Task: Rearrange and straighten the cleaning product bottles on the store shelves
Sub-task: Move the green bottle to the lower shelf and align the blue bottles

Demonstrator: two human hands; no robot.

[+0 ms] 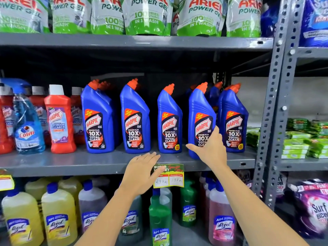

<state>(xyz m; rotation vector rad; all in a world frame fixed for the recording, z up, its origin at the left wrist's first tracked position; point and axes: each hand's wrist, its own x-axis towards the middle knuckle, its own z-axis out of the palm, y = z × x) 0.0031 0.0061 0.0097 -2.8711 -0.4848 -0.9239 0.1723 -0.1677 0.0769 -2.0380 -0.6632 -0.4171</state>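
Note:
Blue Harpic bottles with orange caps stand in a row on the middle grey shelf (71, 162). My right hand (210, 148) holds the fourth blue Harpic bottle (200, 110) low on its front, thumb to the left, fingers wrapped on its right side. That bottle sits nearer the shelf's front edge than its neighbours, the third bottle (169, 119) and the fifth bottle (232, 119). My left hand (142, 173) lies flat, fingers together, over the shelf's front edge below the third bottle, holding nothing. More blue bottles stand behind the front row, partly hidden.
Red Harpic bathroom cleaners (59, 119) and a blue Colin spray (26, 125) stand at the left. Ariel pouches (147, 15) fill the shelf above, Lizol bottles (58, 217) the one below. A price tag (168, 176) hangs on the edge. A grey upright (273, 103) bounds the right.

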